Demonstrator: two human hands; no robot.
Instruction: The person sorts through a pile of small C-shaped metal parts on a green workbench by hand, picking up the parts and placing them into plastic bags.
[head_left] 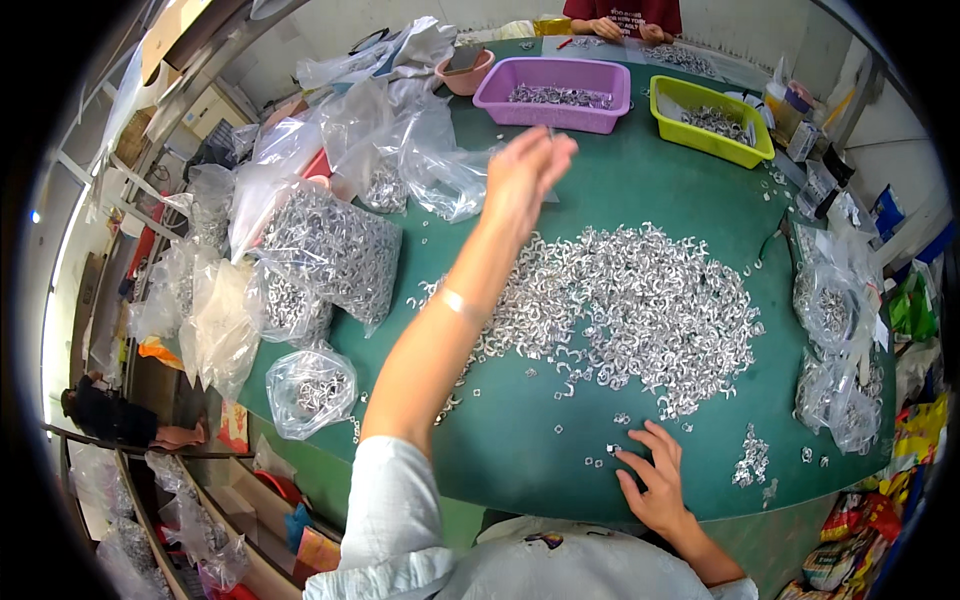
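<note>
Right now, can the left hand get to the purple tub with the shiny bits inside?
Probably yes. The left hand is stretched out and raised just short of the purple tub, and only bare green table lies between them. The clear plastic bags sit off to the side.

a broad heap of small silvery metal clips (640, 300) lies spread loose on the green table, middle to right. a few stray clips (608, 452) sit apart at the near edge, one touching the right hand's fingertips (622, 455). the purple basin (555, 93) at the far side, beyond the raised left hand (525, 170), holds more clips.
</note>
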